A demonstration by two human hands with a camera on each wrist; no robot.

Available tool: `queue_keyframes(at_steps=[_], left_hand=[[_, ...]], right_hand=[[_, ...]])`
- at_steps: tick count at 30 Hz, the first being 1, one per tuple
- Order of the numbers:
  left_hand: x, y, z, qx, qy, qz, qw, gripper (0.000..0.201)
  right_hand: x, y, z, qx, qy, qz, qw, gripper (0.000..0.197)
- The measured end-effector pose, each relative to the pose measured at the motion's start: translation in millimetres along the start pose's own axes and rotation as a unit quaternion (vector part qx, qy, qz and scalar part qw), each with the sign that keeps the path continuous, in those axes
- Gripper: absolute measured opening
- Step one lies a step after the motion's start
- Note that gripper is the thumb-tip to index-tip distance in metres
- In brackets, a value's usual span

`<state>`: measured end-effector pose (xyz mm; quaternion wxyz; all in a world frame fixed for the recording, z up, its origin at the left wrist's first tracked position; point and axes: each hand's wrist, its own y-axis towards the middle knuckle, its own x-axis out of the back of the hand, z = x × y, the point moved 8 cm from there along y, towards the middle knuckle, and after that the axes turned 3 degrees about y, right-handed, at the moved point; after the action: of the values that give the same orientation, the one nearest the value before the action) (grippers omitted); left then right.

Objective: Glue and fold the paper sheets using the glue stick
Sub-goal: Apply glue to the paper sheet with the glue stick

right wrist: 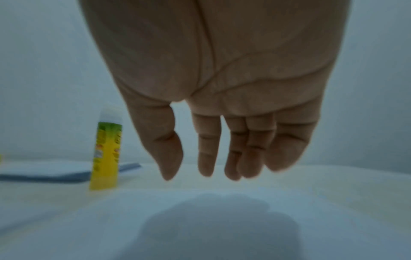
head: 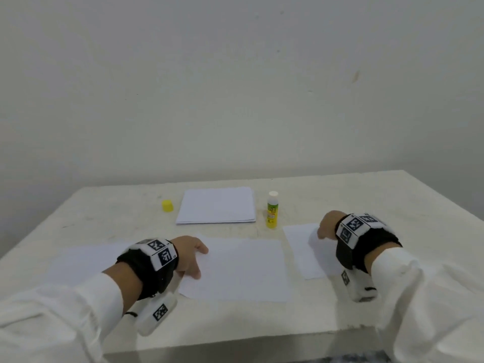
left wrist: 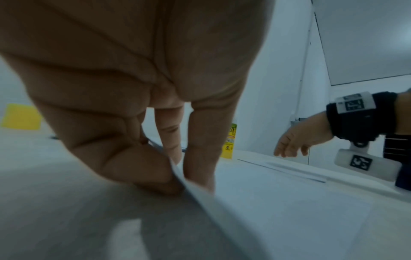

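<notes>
Left hand [head: 190, 255] pinching the left edge of the large paper sheet [head: 241, 268], thumb under and fingers [left wrist: 200, 144] on top in the left wrist view, that edge raised a little off the table [head: 392, 203]. Right hand [head: 326, 226] hanging loose and empty, fingers relaxed, just above the folded paper piece [head: 303, 247] at the right. Uncapped glue stick [head: 271, 209] upright between the paper stack [head: 216, 205] and that folded piece, within the right hand's easy reach; yellow cap [head: 167, 205] left of the stack, well apart from the stick.

Likely step: folding the pinched edge across. Best done by lifting the edge in a low arc toward the opposite side, matching corners before any pressing, then flattening from the middle of the crease outward with straight fingers. Worth steadying the far side with the free right hand, since a single loose sheet probably slides. Glue on this sheet not discernible, so worth checking first.
</notes>
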<state>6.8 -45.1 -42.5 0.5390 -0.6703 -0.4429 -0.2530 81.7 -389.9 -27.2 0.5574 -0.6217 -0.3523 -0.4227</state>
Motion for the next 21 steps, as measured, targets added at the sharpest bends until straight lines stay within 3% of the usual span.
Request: queue_keyframes(at_steps=[3, 6, 8, 11, 15, 18, 20, 21], left_hand=[[2.0, -0.6, 13.9, 0.005, -0.003, 0.010, 1.000, 0.064], [4.6, 0.9, 24.9, 0.011, 0.004, 0.013, 1.000, 0.069], [5.6, 1.3, 30.0, 0.009, -0.007, 0.015, 1.000, 0.070], [5.7, -2.4, 32.8, 0.000, -0.013, 0.022, 1.000, 0.070], [8.3, -8.3, 34.1, -0.013, 0.101, 0.004, 0.995, 0.075], [9.1, -11.0, 35.5, -0.027, 0.176, -0.010, 0.984, 0.083], [12.6, -14.3, 34.5, -0.050, 0.200, -0.037, 0.978, 0.090], [14.6, -16.6, 33.8, -0.064, 0.208, -0.053, 0.975, 0.092]], right_hand=[[10.2, -14.1, 55.1, 0.026, 0.126, 0.000, 0.992, 0.056], [15.9, -19.0, 91.8, 0.022, 0.275, -0.022, 0.961, 0.065], [15.0, -11.7, 100.1, -0.011, 0.315, -0.039, 0.948, 0.060], [16.2, -11.5, 111.3, -0.040, 0.295, -0.041, 0.954, 0.048], [25.0, -12.7, 118.4, -0.030, 0.279, -0.068, 0.957, 0.023], [33.2, -20.9, 122.7, -0.002, 0.358, -0.122, 0.926, 0.016], [33.2, -31.9, 128.9, 0.013, 0.432, -0.113, 0.895, 0.015], [31.2, -38.5, 134.5, 0.019, 0.454, -0.091, 0.886, 0.024]])
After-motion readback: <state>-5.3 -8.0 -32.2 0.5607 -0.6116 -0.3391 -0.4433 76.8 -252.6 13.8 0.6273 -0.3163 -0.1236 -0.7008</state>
